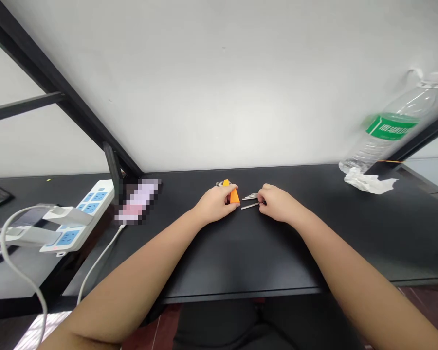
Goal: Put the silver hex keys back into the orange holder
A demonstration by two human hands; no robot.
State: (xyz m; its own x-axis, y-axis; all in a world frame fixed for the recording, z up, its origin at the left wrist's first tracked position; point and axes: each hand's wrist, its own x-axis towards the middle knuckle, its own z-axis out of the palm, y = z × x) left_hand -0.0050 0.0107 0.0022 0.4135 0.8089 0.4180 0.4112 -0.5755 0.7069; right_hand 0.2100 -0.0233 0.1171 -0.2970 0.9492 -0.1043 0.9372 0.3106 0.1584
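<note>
My left hand (216,204) is closed on an orange plastic hex key holder (234,195), fingers at its far end and thumb at its near end. Thin metal tips (219,184) stick out on the holder's left side, partly behind my fingers. Just to the right, my right hand (275,201) pinches a slim metal hex key (250,206), its free end pointing left toward the holder. Several more metal keys (249,197) lie close together beside the right fingertips. Whether those fingers also touch them, I cannot tell.
On the black desk (241,262), a phone (138,201) with a white cable lies left. Farther left is a white power strip (82,209) with plugged chargers. A clear bottle (390,124) and crumpled tissue (370,182) are at right. A white wall (241,97) stands behind.
</note>
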